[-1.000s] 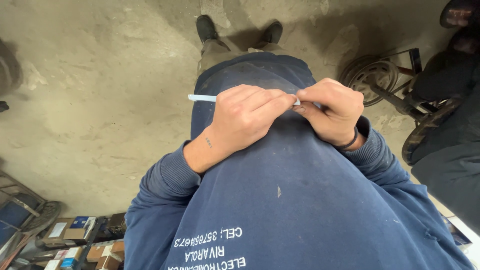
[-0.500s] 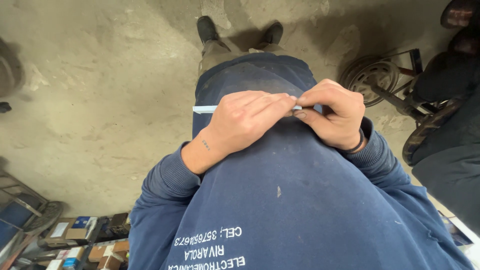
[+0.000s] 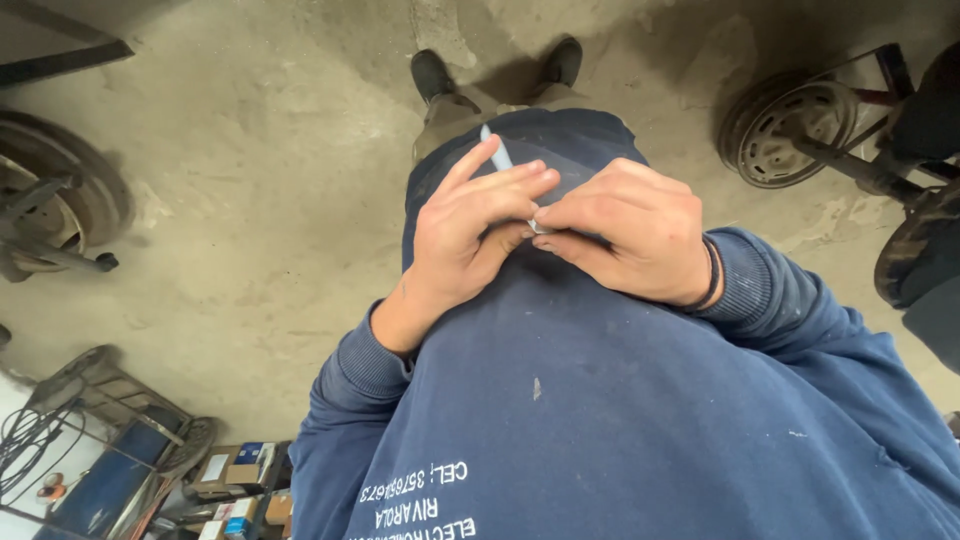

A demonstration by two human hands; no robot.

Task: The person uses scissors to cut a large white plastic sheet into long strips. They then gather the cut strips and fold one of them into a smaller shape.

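concrete floor (image 3: pixel 250 200) behind; both hands (image 3: pixel 480 235) mostly hide a pale stick (image 3: pixel 497 152).

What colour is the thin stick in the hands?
Pale blue-white, seen in the head view: the stick.

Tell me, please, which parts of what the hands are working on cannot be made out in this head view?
- Thin pale-blue stick-like object: only its upper end shows; the left hand covers the rest, so its kind is unclear.
- Its lower end: only a small pale bit shows between the fingertips of both hands; the right hand hides the rest.
- Rusty metal wheel: a dark form partly hides it near the right edge.
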